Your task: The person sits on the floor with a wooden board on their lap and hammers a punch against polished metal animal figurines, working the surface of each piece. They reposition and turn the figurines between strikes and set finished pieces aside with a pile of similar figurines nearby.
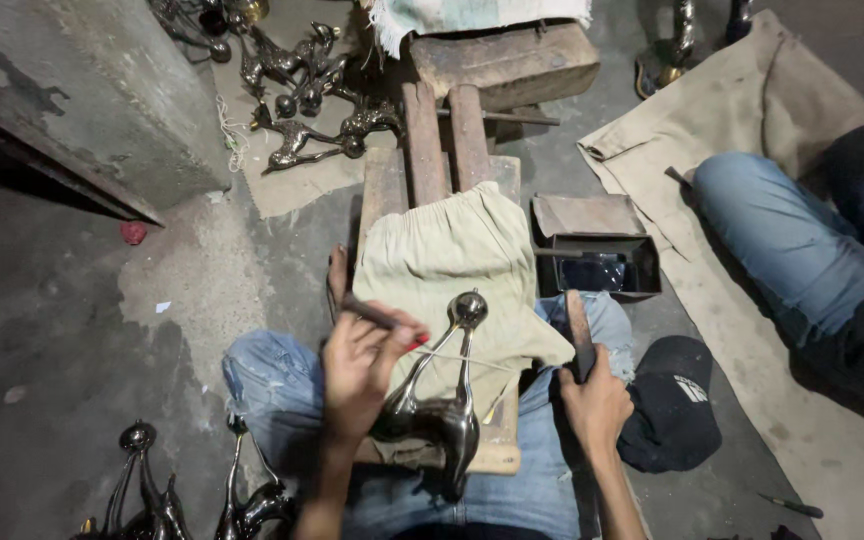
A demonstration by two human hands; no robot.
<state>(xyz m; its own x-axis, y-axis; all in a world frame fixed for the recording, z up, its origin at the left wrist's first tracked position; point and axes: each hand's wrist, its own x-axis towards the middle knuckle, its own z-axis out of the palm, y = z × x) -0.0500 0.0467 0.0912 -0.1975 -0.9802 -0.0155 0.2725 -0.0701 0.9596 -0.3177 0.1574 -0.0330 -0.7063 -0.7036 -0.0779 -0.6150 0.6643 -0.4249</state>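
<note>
Both your hands are closed: left hand (360, 368) gripping a thin tool (372, 314) over the metal figurine (439, 400), right hand (597, 405) clasping a flat file (579, 330).

Bare floor (72, 330) left; box (597, 255) right

Dark shiny metal figurine (439, 400) — long-necked, ball-headed — lying on cloth-covered block (432, 250).

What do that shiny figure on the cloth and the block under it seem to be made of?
The figure under the left hand looks like polished metal, perhaps brass or bronze: dark and glossy, with bright glints on its round knob. The block looks like bare, worn wood: dull brown, rough planks. The cloth over it seems plain woven cotton, pale khaki and creased. The right hand grips a flat tool, seemingly metal.
</note>
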